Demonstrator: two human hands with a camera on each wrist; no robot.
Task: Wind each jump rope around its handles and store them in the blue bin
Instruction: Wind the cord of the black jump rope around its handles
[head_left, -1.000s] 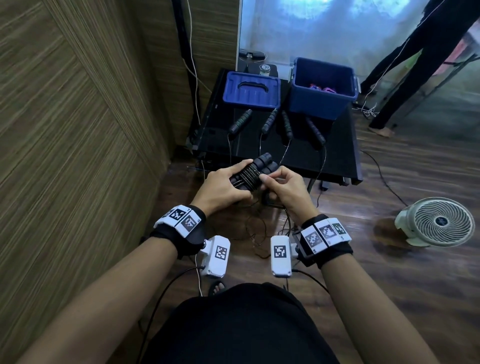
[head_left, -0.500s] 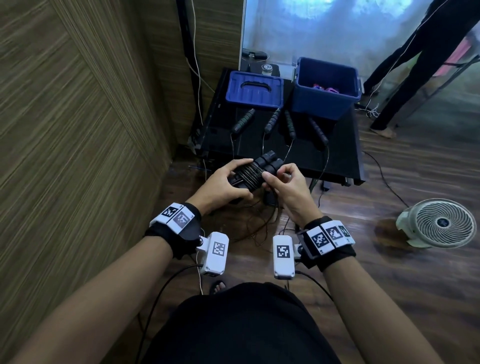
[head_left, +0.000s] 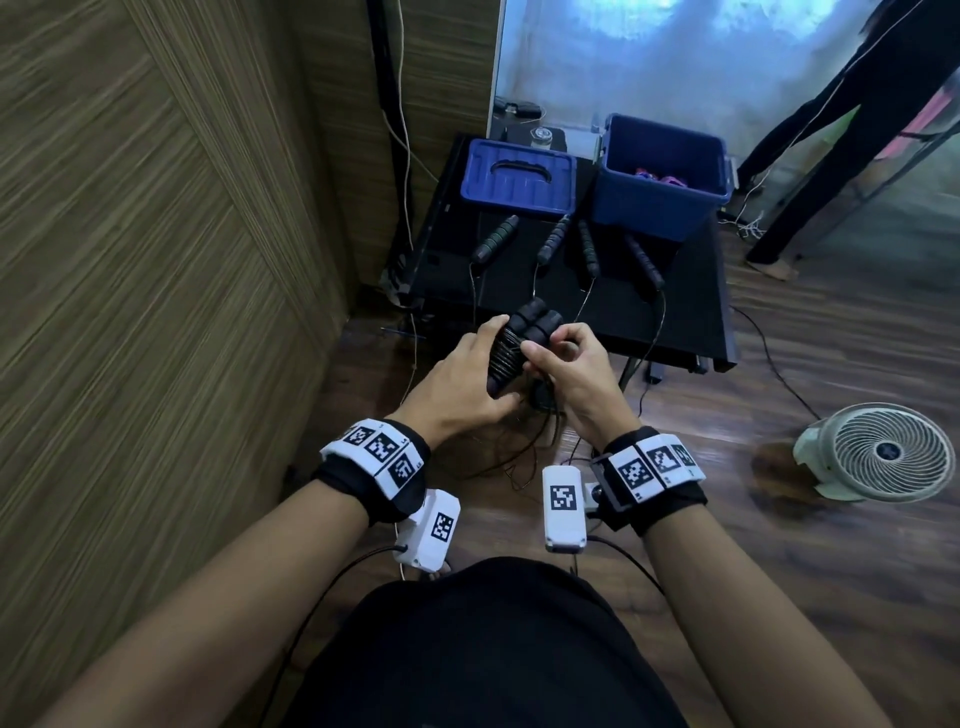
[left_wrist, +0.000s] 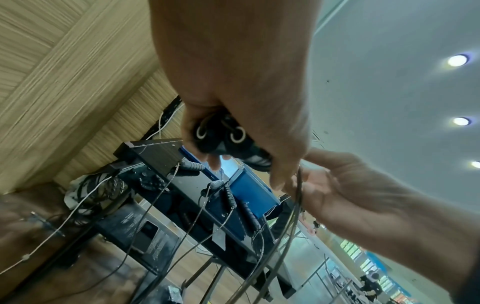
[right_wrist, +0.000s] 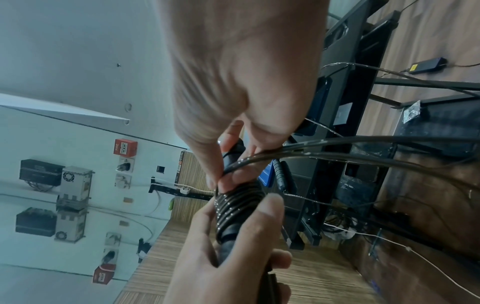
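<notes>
Paired black foam handles (head_left: 522, 340) wound with thin black rope, your left hand (head_left: 457, 382) gripping them, your right hand (head_left: 574, 371) pinching loose rope (right_wrist: 337, 144).

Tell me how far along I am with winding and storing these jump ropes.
Done: something pink already lies in the blue bin. In hand: the left hand grips the paired handles while the right hand winds on cord; loose cord remains. Left: four handles on the black table, unwound.
</notes>
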